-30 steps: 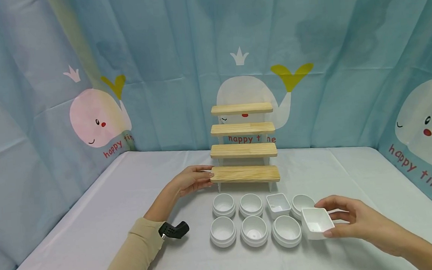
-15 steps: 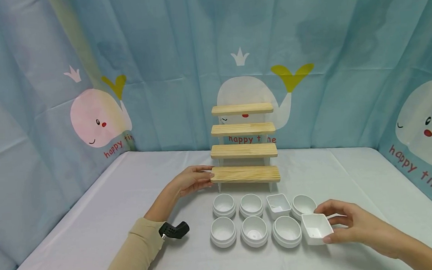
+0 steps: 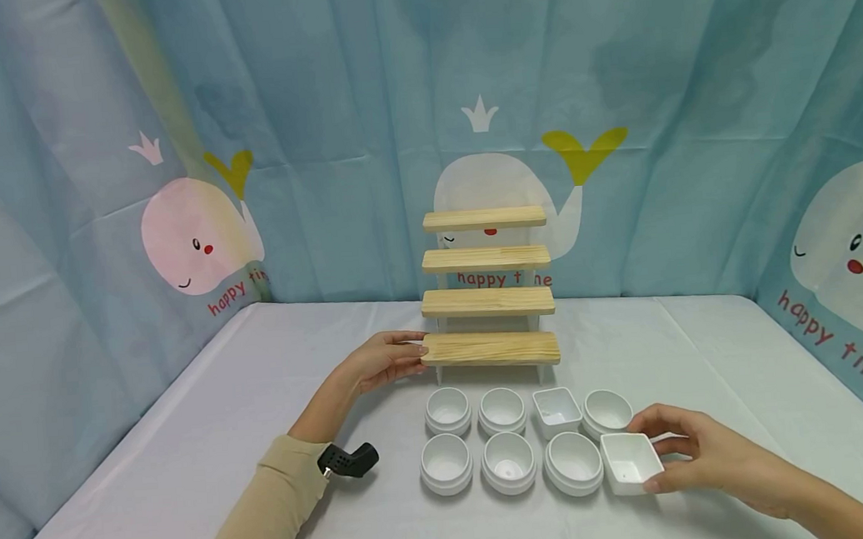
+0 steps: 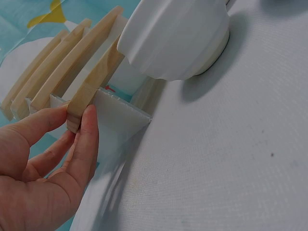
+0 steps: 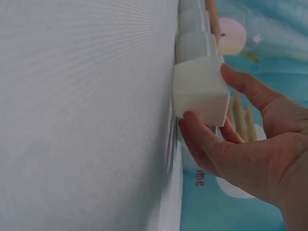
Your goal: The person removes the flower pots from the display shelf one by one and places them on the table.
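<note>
My left hand [image 3: 380,363] pinches the left end of the lowest wooden board of a four-tier display stand [image 3: 491,349]. In the left wrist view, thumb and fingers [image 4: 89,139] lie on either face of that board's end [image 4: 82,103]. At the right end of the front row, my right hand [image 3: 703,457] holds a square white bowl [image 3: 631,463] by its side, upright and low at the tabletop. The right wrist view shows the square bowl [image 5: 199,89] between thumb and fingers; whether its base touches the cloth is hard to tell. A round white bowl [image 3: 574,463] sits just left of it.
Several more white bowls [image 3: 508,463] stand in two rows in front of the stand, one of them a square bowl [image 3: 557,411] in the back row. White cloth [image 3: 708,350] covers the table. A blue whale-print curtain [image 3: 335,184] hangs behind.
My right hand has lowered the square bowl toward the table and slightly nearer to me, at the end of the front row. My left hand has stayed on the stand.
</note>
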Available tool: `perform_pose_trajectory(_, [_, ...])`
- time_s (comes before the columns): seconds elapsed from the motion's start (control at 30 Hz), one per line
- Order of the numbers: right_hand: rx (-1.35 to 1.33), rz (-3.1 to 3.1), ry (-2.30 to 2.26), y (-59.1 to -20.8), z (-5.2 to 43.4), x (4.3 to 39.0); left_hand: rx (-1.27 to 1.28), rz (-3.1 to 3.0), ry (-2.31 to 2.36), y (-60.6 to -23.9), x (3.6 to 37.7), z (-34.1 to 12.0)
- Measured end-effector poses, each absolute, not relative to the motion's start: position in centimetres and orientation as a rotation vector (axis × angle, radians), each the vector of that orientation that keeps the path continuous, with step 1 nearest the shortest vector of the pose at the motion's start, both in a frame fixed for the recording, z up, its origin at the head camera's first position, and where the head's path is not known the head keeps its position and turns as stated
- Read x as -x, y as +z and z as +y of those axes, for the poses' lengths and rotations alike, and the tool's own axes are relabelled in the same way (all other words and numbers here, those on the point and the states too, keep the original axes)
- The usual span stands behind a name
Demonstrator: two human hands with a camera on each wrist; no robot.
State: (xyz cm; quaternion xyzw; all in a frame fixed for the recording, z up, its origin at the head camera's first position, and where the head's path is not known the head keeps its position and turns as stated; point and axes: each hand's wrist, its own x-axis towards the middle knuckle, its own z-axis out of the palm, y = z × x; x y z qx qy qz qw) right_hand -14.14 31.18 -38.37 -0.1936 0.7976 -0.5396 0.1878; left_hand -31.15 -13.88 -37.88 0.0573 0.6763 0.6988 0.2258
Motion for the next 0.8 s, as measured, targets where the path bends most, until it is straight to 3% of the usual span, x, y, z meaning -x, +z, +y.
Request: perform_pose_trajectory(0.8, [0.517, 2.243, -1.438, -37.2, 32.5, 14.8, -0.188, 1.860, 1.919, -37.8, 31.3, -14.0])
